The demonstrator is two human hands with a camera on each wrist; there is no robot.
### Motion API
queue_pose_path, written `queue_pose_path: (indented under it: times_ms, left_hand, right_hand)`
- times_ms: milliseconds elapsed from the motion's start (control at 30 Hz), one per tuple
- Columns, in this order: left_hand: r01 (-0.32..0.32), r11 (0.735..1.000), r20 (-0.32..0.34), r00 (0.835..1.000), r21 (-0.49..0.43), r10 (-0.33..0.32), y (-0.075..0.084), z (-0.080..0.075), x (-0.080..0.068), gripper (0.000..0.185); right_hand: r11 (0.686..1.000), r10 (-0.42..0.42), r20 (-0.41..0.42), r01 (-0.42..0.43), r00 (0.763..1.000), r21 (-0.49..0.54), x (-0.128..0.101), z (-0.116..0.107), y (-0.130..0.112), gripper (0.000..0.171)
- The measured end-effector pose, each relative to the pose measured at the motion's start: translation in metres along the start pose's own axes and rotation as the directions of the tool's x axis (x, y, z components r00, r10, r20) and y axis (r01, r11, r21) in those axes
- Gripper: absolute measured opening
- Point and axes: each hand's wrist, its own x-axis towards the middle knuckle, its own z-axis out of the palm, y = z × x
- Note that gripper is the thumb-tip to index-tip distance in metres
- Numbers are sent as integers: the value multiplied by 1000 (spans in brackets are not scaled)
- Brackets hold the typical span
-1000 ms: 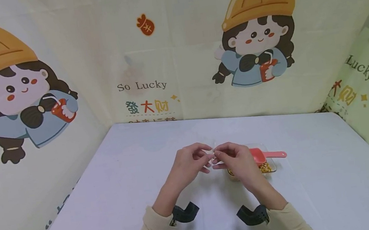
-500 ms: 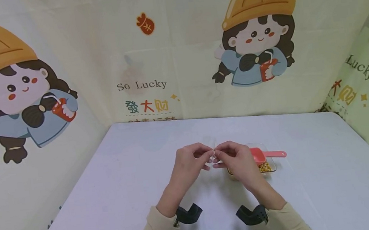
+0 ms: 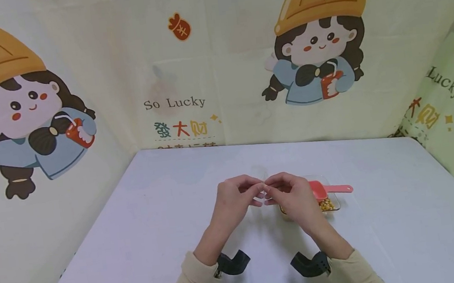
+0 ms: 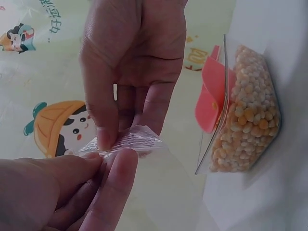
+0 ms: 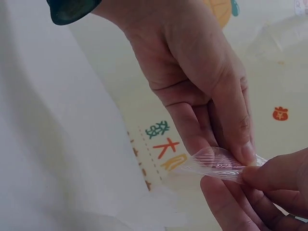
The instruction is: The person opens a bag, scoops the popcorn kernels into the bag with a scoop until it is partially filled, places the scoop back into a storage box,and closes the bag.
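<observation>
Both hands meet above the middle of the white table (image 3: 137,236) and pinch a small clear plastic bag (image 3: 263,194) between them. My left hand (image 3: 257,189) holds one side of the bag's edge with thumb and fingers. My right hand (image 3: 269,189) pinches the other side. The crinkled clear bag (image 4: 139,140) shows in the left wrist view between the left fingertips (image 4: 115,166) and the right hand (image 4: 103,137). Seen from the right wrist, the bag (image 5: 216,164) is stretched between the left hand (image 5: 243,150) and the right fingers (image 5: 269,178).
A clear rectangular container of yellow kernels (image 3: 329,205) stands just right of my right hand, with a pink scoop (image 3: 324,189) resting across it. The container (image 4: 250,115) and scoop (image 4: 211,96) also show in the left wrist view. Printed cloth walls (image 3: 185,71) enclose the table.
The hands stay together at the same spot. The fingers have shifted slightly on the bag, and its upper part shows less above the fingertips.
</observation>
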Motion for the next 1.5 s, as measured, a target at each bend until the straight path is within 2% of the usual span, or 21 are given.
queue_pose_path:
  times_ms: [233,600,733,933,1300,1400,1500]
  left_hand:
    - [3,1000,37,999,-26,-2,-2,-2,2,14]
    - [38,999,97,995,-4,-37,-3,-6,3,14]
    - [53,997,126,991,-52,-46,-3,-8,3,12]
    - [95,987,166,983,-130,-73,-4,-12,3,14]
    - [122,975,188,978,-186,-87,-5,-14,5,18]
    - [131,973,183,978,-189,-96,-4,-14,5,17]
    - [113,982,157,984,-151,-89,-1,-13,4,16]
  right_hand:
    - [1000,26,6,-25,1000,-19,1,-3,-4,21]
    - [996,78,18,-77,997,-37,-1,-5,-7,21]
    - [996,77,22,-76,997,-39,-2,-6,-8,21]
    - [998,57,59,-58,997,11,-3,-8,-7,20]
    - [996,53,97,-59,994,61,-2,-11,-7,21]
    - [995,57,104,-64,993,70,-1,-12,-7,22]
    - [996,53,105,-60,993,70,-1,-13,-6,25]
